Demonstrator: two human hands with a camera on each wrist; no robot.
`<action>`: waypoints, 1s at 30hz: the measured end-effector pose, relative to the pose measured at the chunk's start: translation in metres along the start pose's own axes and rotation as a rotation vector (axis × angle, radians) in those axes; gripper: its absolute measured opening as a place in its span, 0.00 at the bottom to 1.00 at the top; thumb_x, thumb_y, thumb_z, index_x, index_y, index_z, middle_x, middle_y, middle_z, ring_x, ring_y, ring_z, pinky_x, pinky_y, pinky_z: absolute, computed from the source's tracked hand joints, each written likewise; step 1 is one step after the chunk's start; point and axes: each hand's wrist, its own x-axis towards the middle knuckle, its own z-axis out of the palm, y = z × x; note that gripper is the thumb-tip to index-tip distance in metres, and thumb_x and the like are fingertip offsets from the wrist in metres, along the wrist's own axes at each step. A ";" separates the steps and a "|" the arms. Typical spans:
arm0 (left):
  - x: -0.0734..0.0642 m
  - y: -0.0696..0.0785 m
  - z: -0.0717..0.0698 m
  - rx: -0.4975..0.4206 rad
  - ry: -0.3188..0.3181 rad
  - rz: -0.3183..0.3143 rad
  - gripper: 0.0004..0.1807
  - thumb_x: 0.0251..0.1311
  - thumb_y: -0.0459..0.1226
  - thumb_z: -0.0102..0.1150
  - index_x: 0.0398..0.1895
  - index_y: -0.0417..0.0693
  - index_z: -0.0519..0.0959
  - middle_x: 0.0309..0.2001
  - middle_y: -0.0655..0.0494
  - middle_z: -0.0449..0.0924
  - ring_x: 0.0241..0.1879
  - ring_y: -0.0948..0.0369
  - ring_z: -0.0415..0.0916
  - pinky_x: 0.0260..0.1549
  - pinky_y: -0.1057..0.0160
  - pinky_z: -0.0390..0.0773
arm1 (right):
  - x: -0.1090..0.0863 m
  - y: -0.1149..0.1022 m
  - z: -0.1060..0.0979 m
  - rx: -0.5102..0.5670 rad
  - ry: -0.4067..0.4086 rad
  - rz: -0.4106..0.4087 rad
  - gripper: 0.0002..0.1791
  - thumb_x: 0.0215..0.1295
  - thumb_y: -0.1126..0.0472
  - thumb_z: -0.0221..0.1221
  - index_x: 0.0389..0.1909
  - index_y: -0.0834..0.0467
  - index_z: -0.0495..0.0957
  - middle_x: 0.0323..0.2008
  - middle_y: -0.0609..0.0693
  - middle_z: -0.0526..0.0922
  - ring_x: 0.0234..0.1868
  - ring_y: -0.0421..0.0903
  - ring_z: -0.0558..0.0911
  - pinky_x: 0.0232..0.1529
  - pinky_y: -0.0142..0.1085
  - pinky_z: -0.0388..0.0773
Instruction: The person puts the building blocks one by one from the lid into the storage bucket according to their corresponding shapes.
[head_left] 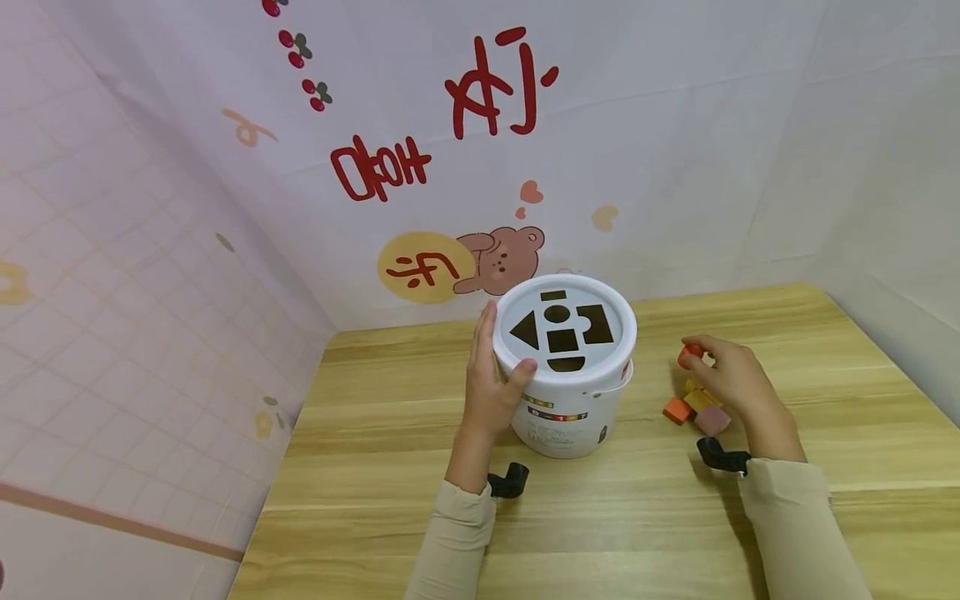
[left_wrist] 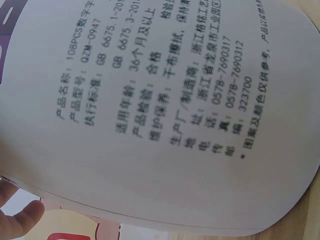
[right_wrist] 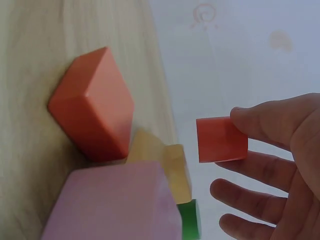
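A white bucket (head_left: 562,429) stands upright on the table, its lid (head_left: 592,293) cut with several shaped holes. My left hand (head_left: 489,398) grips its left side, thumb over the lid's rim; printed text on the bucket wall (left_wrist: 200,185) fills the left wrist view. To the right, my right hand (head_left: 738,375) pinches a small red block (right_wrist: 217,140) between thumb and finger, raised off the table. Close below that hand lie an orange-red block (head_left: 677,410), a yellow block (head_left: 702,400) and a pinkish-purple block (head_left: 712,420). Part of a green block (right_wrist: 190,220) shows behind them.
The wooden table (head_left: 390,450) meets a white patterned cloth (head_left: 675,150) at the back. Another cloth side (head_left: 135,292) rises on the left. Black wrist mounts (head_left: 508,481) stick out from both sleeves, low over the tabletop.
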 end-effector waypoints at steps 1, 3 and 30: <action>0.000 0.000 0.000 0.002 -0.001 -0.003 0.60 0.59 0.77 0.54 0.86 0.51 0.54 0.83 0.52 0.52 0.79 0.52 0.57 0.72 0.42 0.65 | -0.001 -0.001 0.000 0.002 -0.002 -0.001 0.25 0.80 0.54 0.57 0.67 0.67 0.76 0.52 0.66 0.84 0.35 0.54 0.79 0.33 0.42 0.74; -0.001 0.000 0.001 0.005 -0.004 -0.015 0.60 0.59 0.77 0.54 0.86 0.53 0.54 0.83 0.52 0.53 0.79 0.53 0.57 0.72 0.43 0.66 | -0.003 -0.003 0.000 0.004 -0.011 -0.001 0.25 0.81 0.54 0.57 0.68 0.66 0.75 0.52 0.64 0.84 0.35 0.54 0.79 0.34 0.44 0.75; 0.001 0.001 -0.002 -0.003 -0.007 -0.010 0.59 0.60 0.75 0.54 0.86 0.54 0.54 0.83 0.54 0.53 0.79 0.53 0.55 0.72 0.43 0.65 | 0.025 -0.072 -0.046 0.017 0.032 -0.222 0.21 0.79 0.59 0.60 0.65 0.67 0.78 0.49 0.61 0.88 0.54 0.66 0.83 0.51 0.66 0.77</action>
